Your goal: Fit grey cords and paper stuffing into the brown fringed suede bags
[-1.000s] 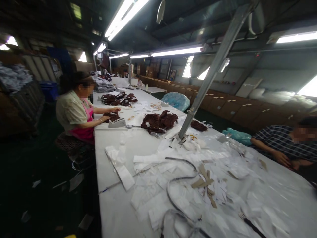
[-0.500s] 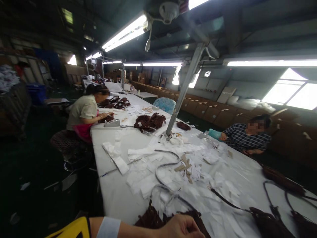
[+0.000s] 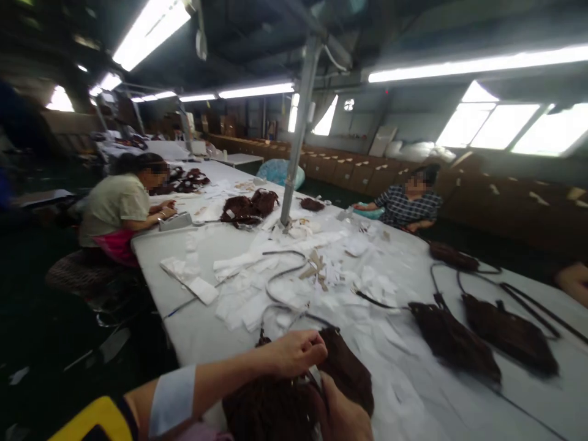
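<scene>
At the near edge of the table a dark brown bag lies under my hands, its body partly cut off by the bottom of the view. My left hand is above it, fingers curled together; a small pale strip shows just below the fingertips, and what they pinch is unclear. With the thumb on top, my right hand grips the bag's right side. Another brown bag lies right behind that hand, with a dark strap running away from the pair.
White paper scraps and tan strips cover the middle of the table. More brown bags with straps lie to the right. A metal post rises from the table. Co-workers sit at the left and far right side.
The view has swung right and down. My left hand now shows higher in the picture, and my right hand has come into view on the bag. More bags on the right show.
</scene>
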`<state>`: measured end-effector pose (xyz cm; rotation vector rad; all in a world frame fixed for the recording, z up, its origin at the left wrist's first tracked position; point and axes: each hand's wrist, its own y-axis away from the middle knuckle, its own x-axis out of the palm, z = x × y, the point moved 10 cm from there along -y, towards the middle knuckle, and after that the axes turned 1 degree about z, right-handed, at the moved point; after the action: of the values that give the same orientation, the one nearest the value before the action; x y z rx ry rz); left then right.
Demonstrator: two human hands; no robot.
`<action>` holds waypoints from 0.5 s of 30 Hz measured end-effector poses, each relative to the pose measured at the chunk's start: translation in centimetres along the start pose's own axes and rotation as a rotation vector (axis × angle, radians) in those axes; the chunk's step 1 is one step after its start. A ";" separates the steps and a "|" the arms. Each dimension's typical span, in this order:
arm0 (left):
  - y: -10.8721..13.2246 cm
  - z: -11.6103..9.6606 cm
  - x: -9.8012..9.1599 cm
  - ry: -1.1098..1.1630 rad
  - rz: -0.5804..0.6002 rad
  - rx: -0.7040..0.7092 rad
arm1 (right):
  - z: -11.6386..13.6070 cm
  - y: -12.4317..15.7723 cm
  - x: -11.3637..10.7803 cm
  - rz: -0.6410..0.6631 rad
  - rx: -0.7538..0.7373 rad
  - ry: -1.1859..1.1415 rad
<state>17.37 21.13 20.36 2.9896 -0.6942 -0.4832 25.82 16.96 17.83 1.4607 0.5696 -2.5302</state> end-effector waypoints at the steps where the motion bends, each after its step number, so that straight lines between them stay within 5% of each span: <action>1: 0.1 -0.3 0.5 -0.131 0.114 0.011 | 0.9 0.0 0.0 0.003 -0.095 0.001; 5: -0.9 -2.1 -0.7 -0.260 0.122 0.080 | 2.4 -1.8 -1.9 -0.030 -0.199 0.031; 10: -3.5 -2.8 -4.3 0.414 -0.185 0.021 | 1.4 -4.8 -5.0 -0.106 -0.018 -0.082; 15: -5.6 -1.4 -7.1 0.739 -0.375 0.012 | 0.5 -4.8 -4.1 -0.261 0.070 0.029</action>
<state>14.16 29.18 23.17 2.9543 -0.0720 0.6081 25.97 20.92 22.71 1.5401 0.7266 -2.7542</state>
